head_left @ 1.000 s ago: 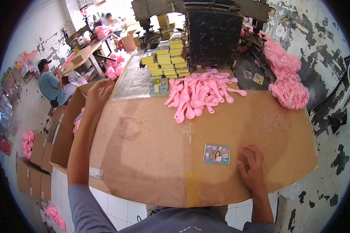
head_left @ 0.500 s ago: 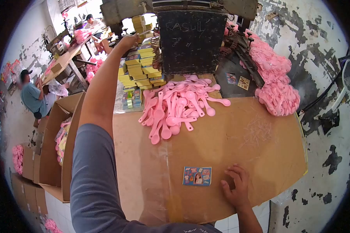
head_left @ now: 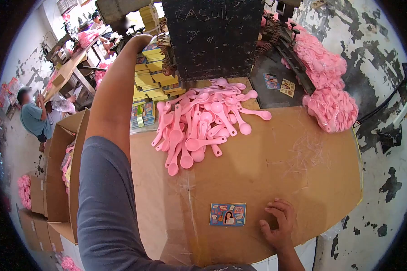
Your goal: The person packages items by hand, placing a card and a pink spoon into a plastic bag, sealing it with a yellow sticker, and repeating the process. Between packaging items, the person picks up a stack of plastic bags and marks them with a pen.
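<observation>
My left arm stretches far forward, and my left hand (head_left: 143,39) is at the stacks of yellow-edged card packs (head_left: 150,74); its fingers are hidden. My right hand (head_left: 279,224) rests on the cardboard-covered table (head_left: 239,176), thumb and fingers apart and slightly curled, holding nothing. Just left of it lies a small blue printed card pack (head_left: 228,214) with a picture on it. A heap of pink plastic spoons (head_left: 203,122) spreads over the far middle of the table.
A dark machine panel (head_left: 208,40) with chalk writing stands behind the spoons. Bags of pink spoons (head_left: 332,108) sit at the right, near thin clear plastic strips (head_left: 305,153). Left are an open carton (head_left: 61,167) and a seated person (head_left: 34,117).
The view has shifted slightly. My left hand still reaches to the stacks, its fingers now out of sight. My right hand stays beside the card pack.
</observation>
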Tool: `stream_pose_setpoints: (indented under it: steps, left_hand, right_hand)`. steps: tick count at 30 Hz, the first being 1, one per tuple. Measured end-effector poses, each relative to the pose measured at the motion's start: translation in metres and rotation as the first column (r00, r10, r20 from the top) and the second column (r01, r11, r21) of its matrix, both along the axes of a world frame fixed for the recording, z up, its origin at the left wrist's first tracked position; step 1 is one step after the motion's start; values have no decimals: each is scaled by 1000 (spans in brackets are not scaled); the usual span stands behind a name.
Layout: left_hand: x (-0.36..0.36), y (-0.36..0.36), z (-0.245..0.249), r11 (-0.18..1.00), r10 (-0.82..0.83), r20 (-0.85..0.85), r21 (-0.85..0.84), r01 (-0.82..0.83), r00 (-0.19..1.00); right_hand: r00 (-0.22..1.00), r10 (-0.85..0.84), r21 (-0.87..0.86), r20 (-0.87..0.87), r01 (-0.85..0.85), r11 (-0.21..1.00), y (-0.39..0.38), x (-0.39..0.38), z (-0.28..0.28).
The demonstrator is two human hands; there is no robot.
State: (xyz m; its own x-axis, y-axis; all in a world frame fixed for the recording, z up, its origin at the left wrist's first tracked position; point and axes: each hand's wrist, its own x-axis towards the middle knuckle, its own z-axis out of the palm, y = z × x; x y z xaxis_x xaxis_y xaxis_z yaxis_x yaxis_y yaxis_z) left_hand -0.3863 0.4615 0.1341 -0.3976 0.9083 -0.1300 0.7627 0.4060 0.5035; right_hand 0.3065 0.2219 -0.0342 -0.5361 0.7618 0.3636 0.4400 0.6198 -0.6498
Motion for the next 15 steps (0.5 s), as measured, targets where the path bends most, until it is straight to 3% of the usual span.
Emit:
stream_pose_setpoints:
  steps: [4, 6, 7, 9, 12, 14, 15]
  left_hand:
    - [-13, 15, -4, 999, 47, -185, -9, -50, 982]
    - [-74, 59, -28, 999, -43, -350, -38, 31, 936]
    - [-46, 52, -24, 981, 162, -148, 129, -143, 976]
    - [3, 29, 7, 972, 234, -133, 68, -226, 963]
    - [-24, 54, -6, 969, 246, 122, -38, -243, 961]
    - [-71, 89, -31, 980, 198, 416, -86, -179, 888]
    - [-43, 68, -17, 987, 157, 302, -26, -156, 940]
  right_hand:
    - [1000, -1, 0, -10, 1, 1000, 1, 2, -3]
    - [1000, -6, 9, -14, 7, 1000, 1, 2, -5]
    - [1000, -12, 17, -14, 12, 1000, 1, 1, -6]
    - [1000, -16, 14, -14, 16, 1000, 2, 1, -6]
    - [1000, -16, -5, -12, 16, 1000, 1, 2, -5]
    - [1000, -8, -5, 1, 8, 1000, 1, 4, -3]
    - [1000, -4, 0, -5, 4, 1000, 2, 4, -4]
